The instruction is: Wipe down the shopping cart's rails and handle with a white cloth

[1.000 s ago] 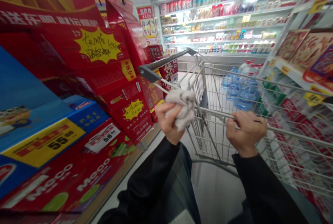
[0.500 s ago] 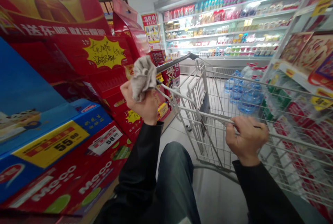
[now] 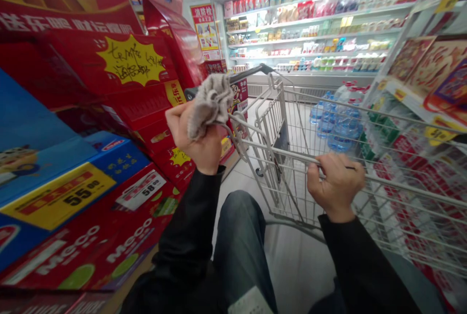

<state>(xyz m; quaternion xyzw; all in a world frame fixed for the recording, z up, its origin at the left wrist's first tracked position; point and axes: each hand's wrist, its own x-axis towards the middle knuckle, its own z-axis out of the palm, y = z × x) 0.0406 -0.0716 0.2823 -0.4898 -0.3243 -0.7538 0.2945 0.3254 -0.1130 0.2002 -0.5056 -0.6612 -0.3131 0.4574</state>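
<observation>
Cloth [image 3: 213, 102] bunched in the left fingers [image 3: 178, 115], apparently against cart handle [image 3: 248, 73].

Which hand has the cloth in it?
The left hand: it clutches the crumpled grey cloth, whereas the right hand holds no cloth and grips a shopping cart rail.

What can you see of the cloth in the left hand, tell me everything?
The cloth is pale grayish beige and looks like soft, slightly fuzzy fabric. It is crumpled into a wad with deep, shadowed folds, so its full shape is hidden. The left hand holds it, and it hides part of the dark cart handle; whether they touch is unclear.
</observation>
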